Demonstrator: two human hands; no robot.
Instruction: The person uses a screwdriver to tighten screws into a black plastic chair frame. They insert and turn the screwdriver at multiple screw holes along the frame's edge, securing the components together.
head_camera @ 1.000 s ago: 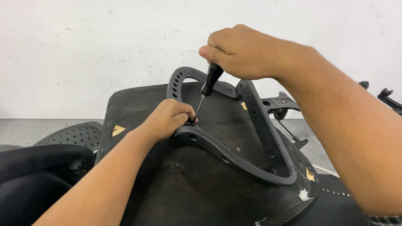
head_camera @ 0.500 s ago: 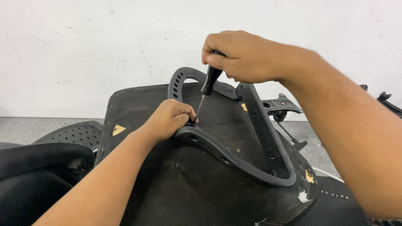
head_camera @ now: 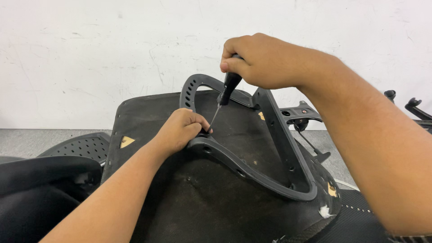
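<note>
An upturned black chair seat (head_camera: 189, 202) lies in front of me, its cloth-covered underside up. A dark grey plastic frame (head_camera: 279, 148), loop-shaped with holes, rests on it. My right hand (head_camera: 265, 60) grips the black handle of a screwdriver (head_camera: 227, 90) from above; its thin shaft slants down to a hole on the frame's left side. My left hand (head_camera: 180, 130) pinches the frame right at the screwdriver's tip, fingers closed around that spot. The screw itself is hidden by my fingers.
A white wall (head_camera: 90, 54) stands close behind the seat. A perforated black chair part (head_camera: 85, 146) lies at the left, another dark seat (head_camera: 36, 189) at the lower left. Black chair mechanism parts (head_camera: 301, 112) and armrest pieces (head_camera: 411, 108) sit at the right.
My right hand has shifted slightly on the screwdriver handle, as if turning it. The left hand stays at the same spot on the frame.
</note>
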